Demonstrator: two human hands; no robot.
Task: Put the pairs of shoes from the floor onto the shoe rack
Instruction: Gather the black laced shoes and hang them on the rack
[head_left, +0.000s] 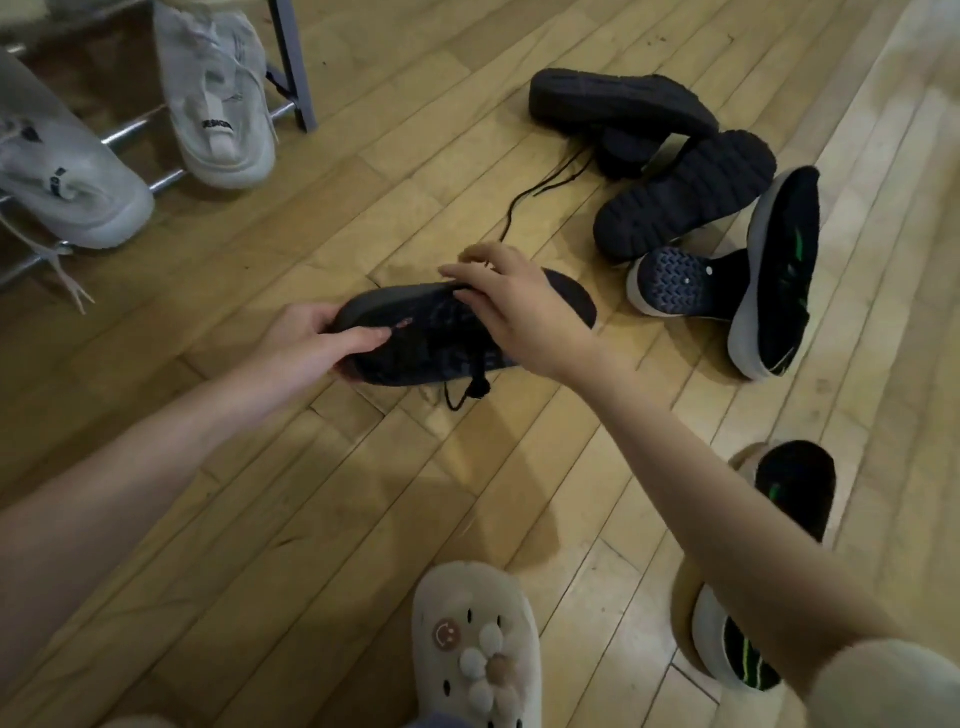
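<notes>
A dark laced shoe (436, 343) lies on its side just above the wooden floor in the middle. My left hand (311, 338) grips its toe end. My right hand (519, 301) rests over its top, fingers spread on the upper. Two black chunky-soled shoes (680, 202) lie tumbled at the upper right, one sole up. Next to them a black-and-green shoe with a white sole (774, 280) lies on its side. Another black-and-green shoe (795, 488) sits at the lower right, partly behind my right arm. The shoe rack (291, 57) stands at the upper left, with a pair of white sneakers (213, 98) on its metal bars.
A loose black lace (540, 192) trails across the floor from the black shoes toward my hands. My foot in a cream slipper with flower charms (478, 649) is at the bottom centre. Bare wooden floor lies between me and the rack.
</notes>
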